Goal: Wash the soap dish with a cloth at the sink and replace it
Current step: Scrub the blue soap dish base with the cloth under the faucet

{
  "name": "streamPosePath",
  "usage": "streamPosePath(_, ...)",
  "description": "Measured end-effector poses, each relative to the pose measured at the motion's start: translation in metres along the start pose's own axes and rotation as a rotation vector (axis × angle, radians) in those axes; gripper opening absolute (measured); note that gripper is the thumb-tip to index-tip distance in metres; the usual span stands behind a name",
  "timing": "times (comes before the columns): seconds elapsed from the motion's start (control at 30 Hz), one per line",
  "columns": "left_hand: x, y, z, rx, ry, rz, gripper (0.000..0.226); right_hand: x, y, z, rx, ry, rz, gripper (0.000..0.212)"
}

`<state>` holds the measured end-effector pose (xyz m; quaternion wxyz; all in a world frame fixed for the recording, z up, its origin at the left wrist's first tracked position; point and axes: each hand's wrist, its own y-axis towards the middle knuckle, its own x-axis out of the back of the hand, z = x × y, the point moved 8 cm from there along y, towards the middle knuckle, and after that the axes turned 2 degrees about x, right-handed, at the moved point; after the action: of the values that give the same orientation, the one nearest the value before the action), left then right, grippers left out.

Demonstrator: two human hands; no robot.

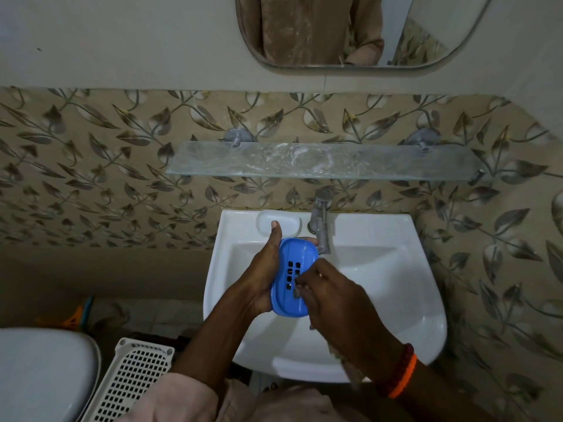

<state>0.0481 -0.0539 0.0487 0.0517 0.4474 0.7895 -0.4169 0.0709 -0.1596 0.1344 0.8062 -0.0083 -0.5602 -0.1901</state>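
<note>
A blue oval soap dish point(288, 263) with several dark drain slots is held tilted over the white sink point(405, 300). My left hand point(262, 275) grips its left side, thumb up along the edge. My right hand point(335, 296) presses a small greyish cloth point(297, 292) against the dish's slotted face with curled fingers. More of the cloth point(344, 360) hangs below my right wrist.
A metal tap point(321, 226) stands at the sink's back, just right of the dish. A glass shelf point(320, 161) hangs above it, under a mirror point(350, 32). A white toilet lid point(39, 376) and a white perforated basket point(131, 379) are at lower left.
</note>
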Motion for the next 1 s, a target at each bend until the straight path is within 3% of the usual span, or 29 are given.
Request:
streamPosePath(0.13,0.001,-0.002,0.009,0.034,0.031,-0.01,0.083,0.01,0.015,-0.016,-0.159,-0.08,-0.099,0.019)
streamPosePath(0.3,0.007,-0.002,0.005,0.035,0.01,-0.026,0.087,-0.005,0.0,0.001,-0.12,0.005,-0.019,0.013)
streamPosePath(0.57,0.01,-0.001,0.02,0.035,0.022,-0.052,0.085,-0.001,0.014,-0.012,-0.276,-0.069,-0.127,0.019)
streamPosePath(0.73,0.013,-0.003,0.022,0.028,0.045,-0.079,0.086,-0.001,0.018,-0.009,-0.246,-0.045,-0.13,0.02)
streamPosePath(0.87,0.015,-0.003,0.02,0.015,0.078,-0.111,0.082,-0.002,0.019,-0.009,-0.236,-0.203,-0.075,0.024)
streamPosePath(1.0,0.018,-0.004,0.019,0.018,0.092,-0.147,0.082,-0.018,0.008,-0.018,-0.346,-0.14,-0.008,0.02)
